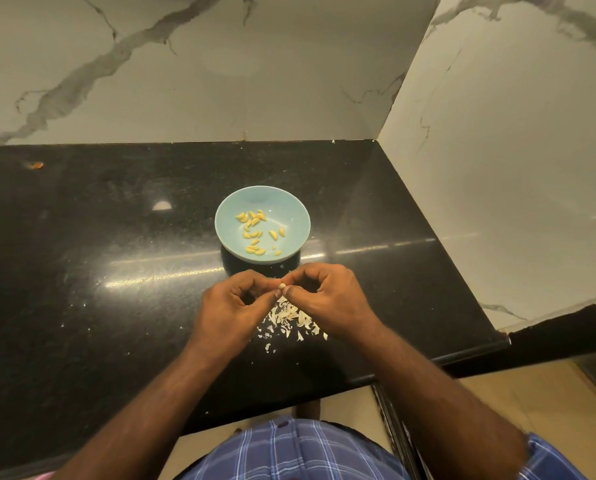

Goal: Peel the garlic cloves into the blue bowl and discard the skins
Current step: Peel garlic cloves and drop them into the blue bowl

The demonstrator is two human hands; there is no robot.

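Observation:
A pale blue bowl [289,209] stands on the black counter and holds several peeled yellow garlic cloves [253,221]. Just in front of the bowl, my left hand [234,306] and my right hand [327,299] meet above the counter. Together their fingertips pinch one small garlic clove [282,286], whose pale tip shows between them. A pile of white garlic skins [289,320] lies on the counter under and just behind my hands.
The black granite counter [99,254] ends at marble walls behind and on the right. Its front edge runs close to my body, stepping back on the right. Small skin flecks are scattered around. An orange scrap [35,164] lies far left at the back.

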